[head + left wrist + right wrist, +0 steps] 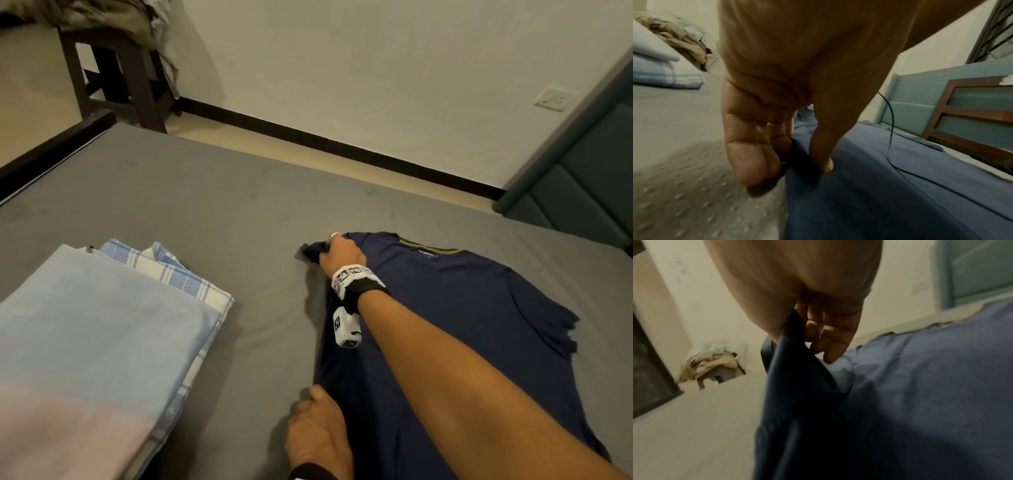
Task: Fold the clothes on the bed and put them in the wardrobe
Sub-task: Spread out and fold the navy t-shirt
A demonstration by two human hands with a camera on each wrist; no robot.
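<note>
A navy T-shirt [462,308] lies flat on the grey bed [205,192], its collar towards the far wall. My right hand [329,251] reaches across it and grips the bunched left sleeve at the shirt's upper left corner. In the right wrist view the right hand [797,334] holds a dark fold of the shirt [920,386] between thumb and curled fingers. My left hand [317,394] pinches the shirt's left edge near the hem. The left wrist view shows that hand [795,165] with thumb and fingers closed on the navy cloth [879,186].
A stack of folded light-blue and checked linens [102,325] sits on the bed to the left. Beyond the bed a dark stool [113,68] carries crumpled clothes. A teal headboard [582,178] stands at the right. A thin black cable [891,129] hangs over the shirt.
</note>
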